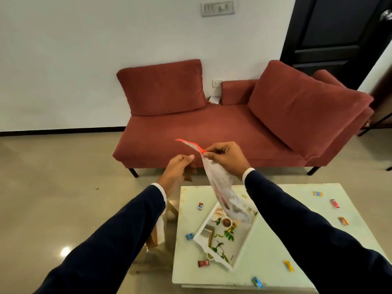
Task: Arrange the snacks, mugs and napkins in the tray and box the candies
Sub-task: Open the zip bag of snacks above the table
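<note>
While right hand [226, 154] pinches clear bag [220, 187] by red zip strip, bag hangs over floral tray [241, 249] on counter [275, 236]; left hand [180, 168] fingers loosely curled, empty. Wrapped candies [203, 263] scattered around tray.

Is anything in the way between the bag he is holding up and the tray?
Nothing visible. The right hand pinches the plastic bag by its red top, and it hangs straight over the tray. The left hand is off to the side.
</note>
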